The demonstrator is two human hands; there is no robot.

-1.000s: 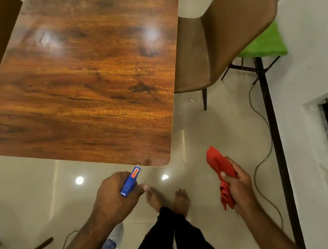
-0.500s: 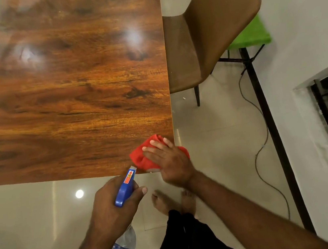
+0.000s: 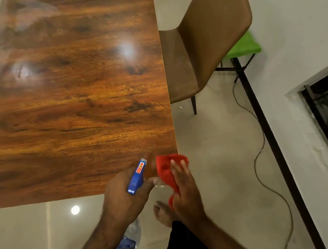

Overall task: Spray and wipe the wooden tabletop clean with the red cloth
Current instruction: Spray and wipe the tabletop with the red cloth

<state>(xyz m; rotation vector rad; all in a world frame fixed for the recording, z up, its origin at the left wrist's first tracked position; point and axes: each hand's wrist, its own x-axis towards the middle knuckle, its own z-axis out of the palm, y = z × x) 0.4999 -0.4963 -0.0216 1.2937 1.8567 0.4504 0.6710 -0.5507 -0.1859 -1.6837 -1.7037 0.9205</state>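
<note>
Wooden tabletop (image 3: 73,116): glossy, dark-grained.
Red cloth (image 3: 165,168): bunched at the tabletop's near right corner, partly overhanging the edge.
Right hand (image 3: 186,193): fingers lay nearly straight on the cloth, pressing it.
Spray bottle (image 3: 136,177): blue head pointed over the near edge, just beside the cloth.
Left hand (image 3: 125,197): fingers were curled round the bottle's neck, gripping it.
Chair (image 3: 206,40): brown, at the table's right side.

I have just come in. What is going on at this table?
Cleaning is under way at the near right corner of the glossy wooden tabletop. The left hand grips a clear spray bottle by its blue trigger head, with the nozzle pointing over the table. The right hand lies with straight fingers on a crumpled red cloth at that corner, partly past the edge. A brown chair stands at the table's right side.
</note>
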